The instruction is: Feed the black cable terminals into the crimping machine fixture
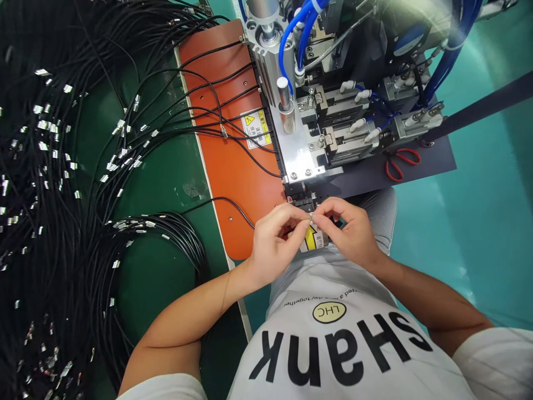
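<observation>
My left hand (277,239) pinches the end of a black cable (233,203), which runs over the orange plate (233,233) and passes under the palm. Opposite it, my right hand (347,228) has thumb and forefinger closed on the small metal connector (310,216) at that cable's tip. Both sets of fingertips nearly meet, so most of the connector is hidden. Just beyond the fingers is the black front fixture (303,198) of the machine. Below them shows a label with a yellow arrow (311,239).
A pneumatic machine (297,150) with blue hoses stands ahead, several black cables leading into its left side. Large cable bundles (54,222) with metal ends cover the green mat (154,300) at left. Red-handled scissors (400,164) lie on the dark plate at right.
</observation>
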Demonstrator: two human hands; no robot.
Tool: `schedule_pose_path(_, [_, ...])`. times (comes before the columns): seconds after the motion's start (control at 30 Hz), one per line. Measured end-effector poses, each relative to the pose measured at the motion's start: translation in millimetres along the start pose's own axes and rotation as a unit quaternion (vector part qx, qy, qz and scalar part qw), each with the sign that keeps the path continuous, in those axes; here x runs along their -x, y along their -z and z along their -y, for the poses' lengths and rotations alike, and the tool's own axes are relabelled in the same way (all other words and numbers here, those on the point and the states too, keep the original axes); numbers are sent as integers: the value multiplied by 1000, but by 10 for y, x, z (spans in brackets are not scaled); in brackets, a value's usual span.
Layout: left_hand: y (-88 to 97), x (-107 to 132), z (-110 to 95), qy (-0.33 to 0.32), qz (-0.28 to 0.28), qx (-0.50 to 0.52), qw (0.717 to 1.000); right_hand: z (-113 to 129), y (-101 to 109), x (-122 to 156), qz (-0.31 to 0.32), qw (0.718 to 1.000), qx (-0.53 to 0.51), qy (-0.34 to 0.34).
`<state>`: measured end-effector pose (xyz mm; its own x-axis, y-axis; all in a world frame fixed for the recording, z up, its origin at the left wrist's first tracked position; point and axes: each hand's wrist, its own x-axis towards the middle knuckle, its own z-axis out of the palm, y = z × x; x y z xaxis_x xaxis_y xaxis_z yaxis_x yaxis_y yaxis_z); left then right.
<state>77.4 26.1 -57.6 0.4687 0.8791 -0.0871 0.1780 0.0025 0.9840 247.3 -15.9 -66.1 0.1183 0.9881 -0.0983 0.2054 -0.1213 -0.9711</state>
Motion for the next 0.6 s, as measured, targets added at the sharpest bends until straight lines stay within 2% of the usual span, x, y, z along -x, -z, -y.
schedule_pose_path(0.07, [-12,13,42,-96,-1,-78,992,-28,22,25,16,999,-17,-28])
schedule_pose_path(0.1, [-10,11,52,-117,12,-104,988,-43,40,36,22,999,-21,-39])
schedule_pose_path(0.23, [54,-48,35,-93,54,-190,976,-121,148,-15,3,999,-12,-49])
schedule_pose_path(0.33, [110,-140,59,-128,34,-262,956,-225,212,-179,-15,997,-29,-63])
schedule_pose_path(0.43, [123,-230,170,-163,12,-305,938,-344,223,-356,6,992,-70,-104])
schedule_pose_path(0.6, [114,-273,374,-168,1,-342,925,-440,186,-463,16,985,-92,-143])
